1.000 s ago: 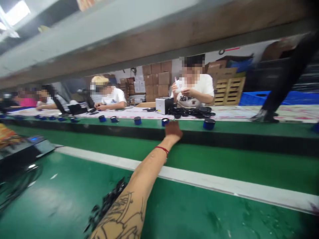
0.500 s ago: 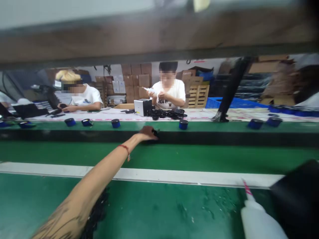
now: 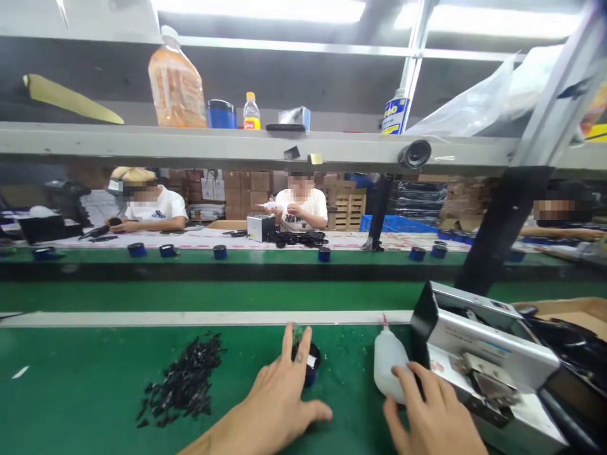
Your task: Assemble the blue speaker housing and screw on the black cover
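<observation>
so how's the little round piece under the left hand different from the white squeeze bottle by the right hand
The round piece is dark, black and blue, low and squat; the squeeze bottle is white, taller, with a thin pointed nozzle. The left hand rests its fingers on top of the round piece, while the right hand touches the squeeze bottle from the side. Both stand on the green work surface in front of the person.
</observation>
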### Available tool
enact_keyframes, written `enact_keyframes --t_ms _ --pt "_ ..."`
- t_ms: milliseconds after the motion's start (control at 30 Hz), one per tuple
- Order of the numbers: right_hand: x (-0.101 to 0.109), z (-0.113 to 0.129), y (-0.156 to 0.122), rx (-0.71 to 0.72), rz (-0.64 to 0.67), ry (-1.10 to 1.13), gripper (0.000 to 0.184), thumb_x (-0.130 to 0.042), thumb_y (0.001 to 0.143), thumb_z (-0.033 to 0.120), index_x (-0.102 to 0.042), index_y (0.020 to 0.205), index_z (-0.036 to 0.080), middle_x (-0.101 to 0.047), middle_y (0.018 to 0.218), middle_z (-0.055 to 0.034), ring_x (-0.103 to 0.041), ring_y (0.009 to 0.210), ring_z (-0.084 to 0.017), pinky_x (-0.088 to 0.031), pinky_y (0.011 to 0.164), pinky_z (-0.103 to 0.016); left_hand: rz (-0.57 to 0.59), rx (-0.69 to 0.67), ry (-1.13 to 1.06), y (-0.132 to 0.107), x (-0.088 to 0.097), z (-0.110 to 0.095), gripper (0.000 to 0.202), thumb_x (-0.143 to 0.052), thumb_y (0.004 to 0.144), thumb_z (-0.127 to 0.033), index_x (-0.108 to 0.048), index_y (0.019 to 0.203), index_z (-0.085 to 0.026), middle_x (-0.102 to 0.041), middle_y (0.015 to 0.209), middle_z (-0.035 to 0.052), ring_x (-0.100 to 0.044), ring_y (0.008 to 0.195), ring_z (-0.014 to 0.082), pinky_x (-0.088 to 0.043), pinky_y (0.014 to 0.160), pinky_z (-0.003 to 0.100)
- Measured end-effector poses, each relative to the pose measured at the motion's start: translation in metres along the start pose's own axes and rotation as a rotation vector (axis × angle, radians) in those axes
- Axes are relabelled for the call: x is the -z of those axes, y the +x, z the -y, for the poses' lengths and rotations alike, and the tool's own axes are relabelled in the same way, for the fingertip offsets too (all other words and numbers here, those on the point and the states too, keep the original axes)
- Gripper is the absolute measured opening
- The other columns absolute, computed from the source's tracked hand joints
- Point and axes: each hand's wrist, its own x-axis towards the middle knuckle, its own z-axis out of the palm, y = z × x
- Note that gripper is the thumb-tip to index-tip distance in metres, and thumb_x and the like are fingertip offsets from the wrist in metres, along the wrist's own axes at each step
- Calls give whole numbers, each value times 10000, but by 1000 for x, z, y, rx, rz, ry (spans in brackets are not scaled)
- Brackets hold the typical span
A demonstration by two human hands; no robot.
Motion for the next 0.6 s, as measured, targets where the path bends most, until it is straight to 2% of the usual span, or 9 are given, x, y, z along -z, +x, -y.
enact_keyframes --t_ms 67,133,200,233,333,400,467,533,600 --pt "1 -6 -10 -13 26 -117 301 -363 960 278 -584 1072 106 -615 1079 -179 -606 931 -324 -530 648 -395 -34 -39 77 -15 2 3 1076 -832 746 -430 -185 1590 -270 -43 1644 233 -500 1310 442 -448 1024 571" --pt "-1 5 -14 -73 33 -141 384 -402 982 342 -573 1173 57 -590 1118 -210 -575 952 -346 -544 692 -417 -126 -193 126 -16 4 11 1044 -866 720 -442 -287 1569 -262 -200 1630 211 -351 1419 421 -325 1123 581" --pt "-4 19 -11 -121 57 -180 425 -489 968 359 -562 1245 45 -582 1124 -220 -548 926 -364 -526 614 -400 -147 -377 68 -9 2 22 1053 -917 662 -428 -362 1540 -252 -393 1563 154 -316 1443 359 -189 1203 531" --pt "-5 23 -8 -126 73 -197 413 -527 957 339 -566 1259 59 -586 1117 -211 -542 907 -362 -495 544 -368 -124 -427 13 -5 0 27 1038 -925 655 -413 -385 1526 -250 -470 1515 124 -366 1418 327 -184 1214 496" --pt "-7 22 0 -84 95 -179 306 -519 959 270 -601 1186 81 -595 1088 -198 -554 906 -355 -447 463 -321 -90 -417 -111 -2 -6 42 924 -877 710 -350 -415 1501 -227 -580 1414 89 -521 1289 276 -338 1153 418" --pt "-3 15 -2 -51 74 -108 297 -437 986 271 -593 1167 95 -597 1091 -187 -569 954 -348 -515 540 -349 -97 -409 -160 -11 -9 49 886 -844 713 -281 -426 1493 -239 -581 1411 66 -535 1267 260 -387 1112 373" --pt "9 12 -13 -50 43 -15 357 -408 997 337 -556 1214 95 -602 1119 -177 -585 984 -328 -572 698 -403 -91 -449 -212 -23 -10 55 916 -828 690 -214 -410 1503 -286 -566 1425 17 -500 1297 233 -349 1134 327" --pt "25 17 -30 -184 34 151 521 -484 966 480 -502 1302 81 -612 1115 -182 -614 947 -319 -579 760 -436 -68 -491 -249 -32 -11 61 965 -834 684 -214 -370 1526 -306 -552 1431 4 -467 1317 229 -311 1155 318" --pt "41 28 -48 -473 82 351 748 -593 885 603 -449 1388 67 -622 1088 -207 -638 916 -358 -583 728 -482 -28 -473 -266 -34 -11 66 998 -866 685 -300 -352 1540 -284 -564 1398 45 -455 1311 265 -328 1149 365"
